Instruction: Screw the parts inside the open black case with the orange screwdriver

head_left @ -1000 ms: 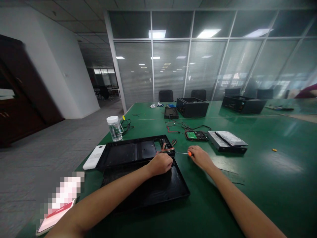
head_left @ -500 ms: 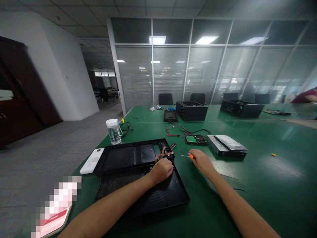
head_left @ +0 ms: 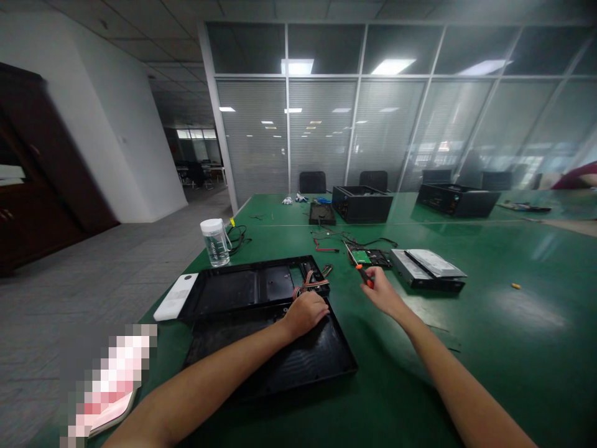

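Note:
My right hand (head_left: 383, 292) is closed around the handle of an orange-and-black screwdriver (head_left: 359, 267), lifted above the green table. Its thin shaft tilts up and away, its tip overlapping a circuit board (head_left: 361, 257) in the picture. Over the right end of a black plastic panel (head_left: 298, 367) sits my left hand (head_left: 305, 314), fingers curled inward; whatever they grip is hidden. Just behind that hand, a striped ribbon cable (head_left: 310, 284) lies bunched at the end of a second black panel (head_left: 233, 291).
Right of the board is a silver-and-black drive box (head_left: 422, 280). A clear bottle (head_left: 217, 246) stands at the left edge, above a pink phone (head_left: 116, 410), partly pixelated. Black computer cases (head_left: 361, 208) stand farther back. A person's sleeve (head_left: 576, 178) shows far right.
My right hand has turned the screwdriver from nearly level to pointing up and away, raising it slightly. My left hand has stayed nearly in place at the panel. The view has shifted slightly.

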Motion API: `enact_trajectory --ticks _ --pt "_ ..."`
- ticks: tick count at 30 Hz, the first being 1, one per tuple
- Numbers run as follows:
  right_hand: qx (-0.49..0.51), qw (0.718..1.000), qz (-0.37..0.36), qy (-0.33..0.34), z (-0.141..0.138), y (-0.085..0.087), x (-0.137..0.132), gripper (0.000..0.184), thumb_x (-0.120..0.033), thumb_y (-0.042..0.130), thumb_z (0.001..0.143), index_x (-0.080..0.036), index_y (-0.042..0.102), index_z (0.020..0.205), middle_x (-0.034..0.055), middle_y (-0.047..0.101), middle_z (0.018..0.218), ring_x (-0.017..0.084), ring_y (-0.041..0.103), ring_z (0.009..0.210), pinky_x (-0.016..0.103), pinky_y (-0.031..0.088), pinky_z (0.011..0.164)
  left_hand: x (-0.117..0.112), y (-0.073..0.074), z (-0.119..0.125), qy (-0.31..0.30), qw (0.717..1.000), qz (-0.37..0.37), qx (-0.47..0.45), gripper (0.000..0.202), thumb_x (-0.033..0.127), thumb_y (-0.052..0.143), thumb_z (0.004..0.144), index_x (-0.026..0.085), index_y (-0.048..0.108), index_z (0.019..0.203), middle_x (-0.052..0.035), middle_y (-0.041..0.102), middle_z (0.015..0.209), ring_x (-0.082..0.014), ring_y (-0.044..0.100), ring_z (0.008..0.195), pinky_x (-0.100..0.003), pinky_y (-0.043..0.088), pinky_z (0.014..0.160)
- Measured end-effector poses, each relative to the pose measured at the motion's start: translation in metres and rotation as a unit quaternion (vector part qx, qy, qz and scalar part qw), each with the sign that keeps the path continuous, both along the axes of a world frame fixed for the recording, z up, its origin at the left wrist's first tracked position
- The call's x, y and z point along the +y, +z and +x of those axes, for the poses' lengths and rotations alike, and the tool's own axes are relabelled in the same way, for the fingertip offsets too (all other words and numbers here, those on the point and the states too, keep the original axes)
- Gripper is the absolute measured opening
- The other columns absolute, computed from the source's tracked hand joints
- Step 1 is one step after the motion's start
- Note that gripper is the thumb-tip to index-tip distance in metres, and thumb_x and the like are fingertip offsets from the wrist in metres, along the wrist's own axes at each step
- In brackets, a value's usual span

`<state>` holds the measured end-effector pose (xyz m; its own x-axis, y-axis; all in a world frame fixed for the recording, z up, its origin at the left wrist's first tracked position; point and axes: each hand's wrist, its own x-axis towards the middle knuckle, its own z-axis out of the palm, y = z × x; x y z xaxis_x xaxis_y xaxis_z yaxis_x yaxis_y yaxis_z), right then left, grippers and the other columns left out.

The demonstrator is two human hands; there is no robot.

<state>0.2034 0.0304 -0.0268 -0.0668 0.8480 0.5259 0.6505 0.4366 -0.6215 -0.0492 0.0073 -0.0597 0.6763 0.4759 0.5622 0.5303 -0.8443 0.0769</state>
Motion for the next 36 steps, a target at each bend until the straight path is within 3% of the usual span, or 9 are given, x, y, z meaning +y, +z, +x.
enact_trajectory --ticks 2,5,9,12,18,26,36 --pt "0.06 0.998 -0.001 0.026 0.002 0.008 -0.001 0.028 -0.033 0.055 0.072 -0.019 0.046 0.095 0.0029 0.054 0.082 0.014 0.052 0.065 0.028 0.044 0.061 -0.001 0.001 0.0 -0.002 1.0 -0.006 0.007 0.02 0.025 0.046 0.089 0.016 0.063 0.083 -0.0053 0.063 0.088 -0.0149 0.055 0.082 -0.029 0.043 0.078" --pt "0.183 0.981 -0.026 0.05 0.008 0.019 -0.005 0.037 -0.043 0.055 0.075 -0.019 0.047 0.101 0.0007 0.056 0.073 0.012 0.049 0.052 0.024 0.041 0.046 -0.003 0.003 -0.001 -0.005 1.0 -0.008 0.006 0.02 0.021 0.046 0.087 0.016 0.063 0.079 -0.0057 0.062 0.09 -0.0155 0.054 0.084 -0.031 0.043 0.079" --pt "0.268 0.963 -0.018 0.01 0.015 0.025 -0.012 0.032 -0.049 0.052 0.077 -0.018 0.053 0.08 -0.0043 0.046 0.053 0.009 0.042 0.041 0.02 0.031 0.036 -0.005 0.008 -0.001 -0.024 0.999 -0.025 0.007 0.016 0.016 0.046 0.084 0.016 0.061 0.079 -0.005 0.062 0.089 -0.0156 0.054 0.085 -0.031 0.041 0.082" --pt "0.22 0.975 0.01 0.008 0.009 0.023 -0.017 0.033 -0.047 0.048 0.08 -0.017 0.052 0.065 -0.0038 0.043 0.051 0.009 0.04 0.042 0.02 0.031 0.038 -0.007 0.01 -0.002 -0.01 0.998 -0.058 -0.006 0.01 0.015 0.051 0.08 0.017 0.058 0.087 -0.0041 0.062 0.088 -0.0161 0.054 0.086 -0.029 0.042 0.082" --pt "0.076 0.996 0.053 0.005 -0.015 0.019 -0.026 0.031 -0.041 0.044 0.083 -0.018 0.055 0.064 -0.0023 0.048 0.053 0.011 0.045 0.05 0.022 0.035 0.049 -0.009 0.008 -0.002 0.037 0.99 -0.125 -0.055 0.017 0.015 0.056 0.076 0.017 0.05 0.091 -0.0019 0.06 0.086 -0.0156 0.055 0.082 -0.028 0.043 0.078" --pt "0.076 0.996 0.04 0.003 -0.018 0.009 -0.022 0.034 -0.044 0.041 0.084 -0.018 0.054 0.067 -0.0016 0.05 0.054 0.013 0.047 0.051 0.023 0.036 0.05 -0.008 0.006 -0.002 0.037 0.986 -0.143 -0.075 0.025 0.016 0.06 0.075 0.018 0.047 0.096 -0.0018 0.061 0.088 -0.0163 0.056 0.084 -0.029 0.043 0.08" --pt "-0.007 0.998 0.064 -0.007 -0.02 0.017 -0.028 0.032 -0.042 0.041 0.084 -0.019 0.057 0.067 -0.0006 0.055 0.057 0.013 0.05 0.054 0.023 0.036 0.053 -0.007 0.006 -0.005 0.022 0.99 -0.126 -0.055 0.017 0.018 0.059 0.078 0.018 0.051 0.093 -0.0033 0.061 0.097 -0.0171 0.055 0.094 -0.03 0.041 0.086"
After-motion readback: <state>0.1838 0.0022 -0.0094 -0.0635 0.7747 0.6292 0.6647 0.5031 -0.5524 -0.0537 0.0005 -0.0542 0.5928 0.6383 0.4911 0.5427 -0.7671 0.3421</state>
